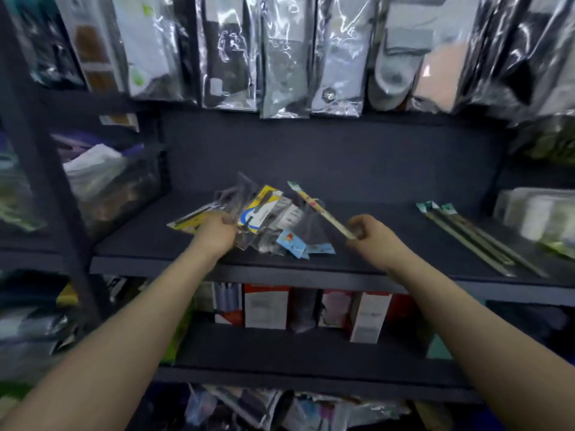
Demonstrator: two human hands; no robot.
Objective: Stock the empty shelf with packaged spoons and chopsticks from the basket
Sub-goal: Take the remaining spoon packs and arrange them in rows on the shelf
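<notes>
My left hand (214, 233) grips a fanned bundle of clear plastic packets (264, 213) with yellow, blue and white labels, held just above the dark shelf (373, 244). My right hand (370, 233) is closed on the lower end of a long thin chopstick packet (317, 208) that slants up to the left, with its top end over the bundle. Two long chopstick packets (476, 236) with green tops lie flat on the right part of the shelf. The basket is not in view.
Bagged socks (280, 57) hang in a row above the shelf. A bin of wrapped goods (109, 185) stands at the left, white packets (541, 219) at the far right. Boxes (264, 306) fill the shelf below, and loose packets (280, 409) lie at the bottom.
</notes>
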